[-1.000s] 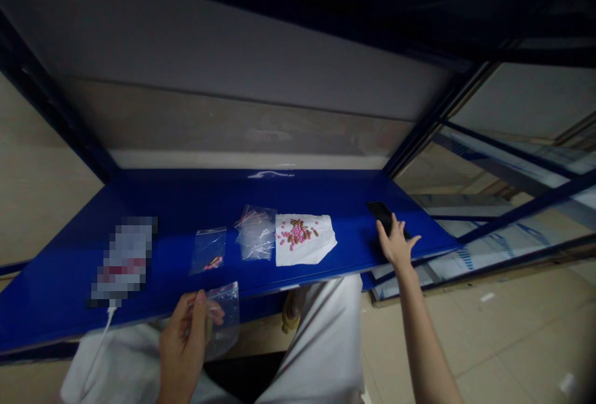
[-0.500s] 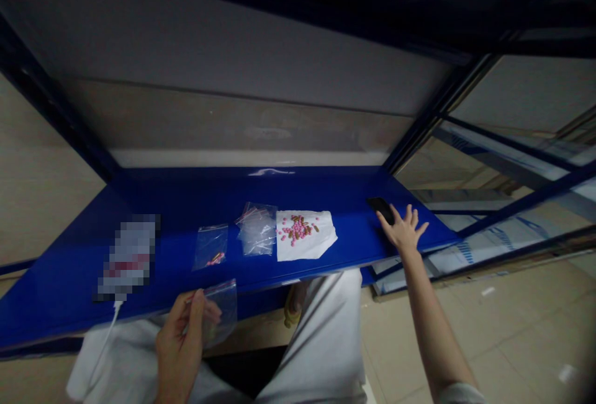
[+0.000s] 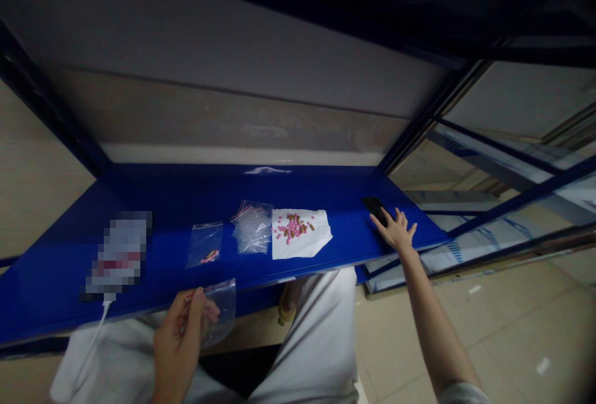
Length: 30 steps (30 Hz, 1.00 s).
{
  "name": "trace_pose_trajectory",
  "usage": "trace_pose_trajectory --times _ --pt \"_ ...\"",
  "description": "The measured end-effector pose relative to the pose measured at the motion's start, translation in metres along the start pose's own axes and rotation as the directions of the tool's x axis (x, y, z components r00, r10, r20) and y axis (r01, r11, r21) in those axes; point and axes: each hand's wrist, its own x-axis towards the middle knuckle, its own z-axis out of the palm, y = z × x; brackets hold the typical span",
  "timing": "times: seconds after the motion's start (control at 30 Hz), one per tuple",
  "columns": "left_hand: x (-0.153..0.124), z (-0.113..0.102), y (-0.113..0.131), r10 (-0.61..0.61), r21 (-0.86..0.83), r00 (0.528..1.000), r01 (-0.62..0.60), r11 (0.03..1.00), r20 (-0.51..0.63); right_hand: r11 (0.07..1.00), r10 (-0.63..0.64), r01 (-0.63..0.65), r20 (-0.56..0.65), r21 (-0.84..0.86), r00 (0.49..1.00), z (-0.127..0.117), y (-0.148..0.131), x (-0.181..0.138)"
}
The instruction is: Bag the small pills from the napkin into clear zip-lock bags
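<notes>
Pinched between the thumb and fingers of my left hand (image 3: 184, 329) is a clear zip bag (image 3: 226, 311), held in front of the shelf edge above my lap. My right hand (image 3: 395, 230) has its fingers spread over a black phone (image 3: 375, 206) at the shelf's right end; the hand hides part of the phone. Pink round pills and brown capsules lie in a pile (image 3: 294, 227) on a white sheet of paper (image 3: 302, 249). Left of the paper is a stack of clear zip bags (image 3: 251, 230). Another zip bag (image 3: 198, 246) holds a few pills.
A blue shelf (image 3: 177, 187) with a raised back panel carries these things. At its left lies a blurred-out device (image 3: 121, 249) with a white cable (image 3: 100, 329) hanging over the edge. Blue frame posts (image 3: 419, 118) stand at the right, with wrapped panels beyond.
My right hand has shifted slightly down and left by the phone, showing more of it. The whole view has moved a little. My left hand still holds the bag.
</notes>
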Motion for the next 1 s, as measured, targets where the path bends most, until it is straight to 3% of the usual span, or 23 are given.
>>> trace_pose_trajectory --times 0.4,0.6,0.73,0.8,0.87,0.9,1.0 --pt "0.000 0.001 -0.001 -0.015 -0.007 1.000 0.015 1.000 0.001 0.999 0.047 -0.046 0.065 -0.021 0.997 -0.014 -0.002 -0.003" --pt "0.001 -0.001 0.001 0.012 0.002 1.000 -0.012 1.000 0.000 0.978 0.150 -0.131 -0.110 0.160 0.983 -0.007 -0.008 -0.012" --pt "0.001 -0.001 0.001 -0.013 -0.040 1.000 0.013 0.999 -0.012 0.938 0.112 0.023 -0.366 0.346 0.924 -0.023 -0.033 -0.027" --pt "0.000 0.003 0.003 -0.048 -0.078 0.999 0.049 0.996 0.013 0.831 0.040 0.180 -0.380 0.526 0.924 -0.040 -0.061 -0.048" --pt "0.000 0.011 0.008 -0.083 -0.119 0.996 0.087 0.989 0.037 0.632 -0.149 0.292 -0.257 0.718 0.955 -0.058 -0.098 -0.082" --pt "0.000 0.016 0.012 -0.092 -0.135 0.995 0.098 0.986 0.050 0.544 -0.277 0.304 -0.175 0.782 0.945 -0.065 -0.119 -0.102" --pt "-0.002 0.031 0.026 -0.065 -0.150 0.993 0.079 0.986 0.095 0.309 -0.612 0.245 -0.005 0.919 0.791 -0.076 -0.180 -0.162"
